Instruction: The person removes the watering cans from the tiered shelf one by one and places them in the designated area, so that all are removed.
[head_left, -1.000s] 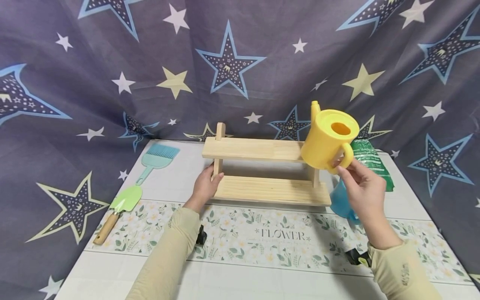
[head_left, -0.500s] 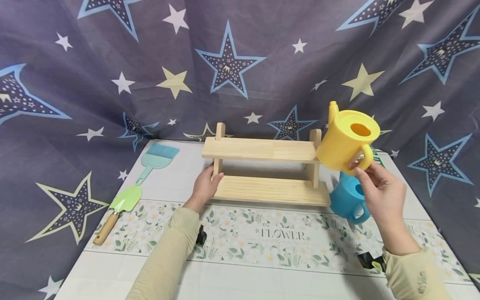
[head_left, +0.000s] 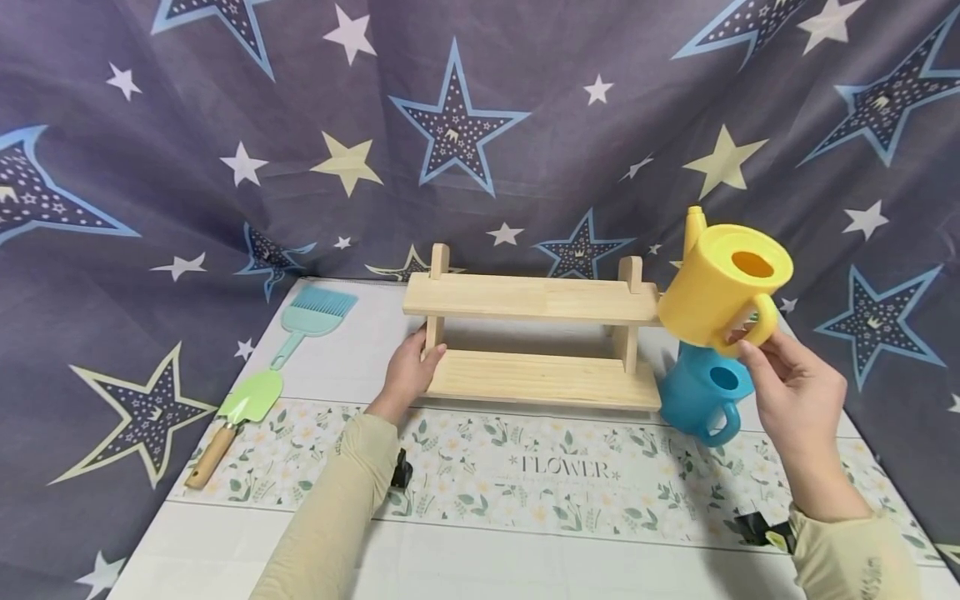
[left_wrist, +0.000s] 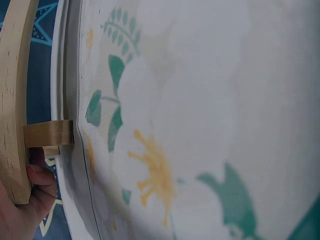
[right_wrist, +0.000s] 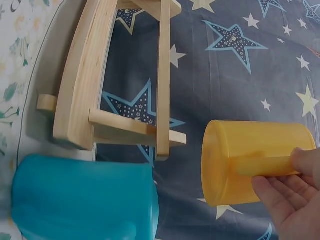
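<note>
A two-tier wooden shelf [head_left: 525, 297] stands mid-table in the head view. My left hand [head_left: 408, 375] grips its left end; in the left wrist view, curled fingers [left_wrist: 42, 182] wrap the wooden board [left_wrist: 12, 100]. At the right, my right hand [head_left: 801, 396] holds a yellow watering can [head_left: 705, 292] up by its handle, the can tilted with its spout to the far side. Below it on the table is a blue watering can [head_left: 692, 396], close to the shelf's right end. The right wrist view shows thumb and fingers pinching the yellow can's handle [right_wrist: 265, 166].
Along the table's left side lie a teal brush [head_left: 318, 312] and a green trowel [head_left: 255, 398] with a wooden handle. A star-patterned curtain [head_left: 555, 167] hangs behind and around the table. A floral strip [head_left: 525, 500] crosses the white tablecloth.
My right hand has carried the yellow watering can rightward, away from the shelf's right end. It now covers the green bag behind and uncovers more of the blue can. My left hand stays put.
</note>
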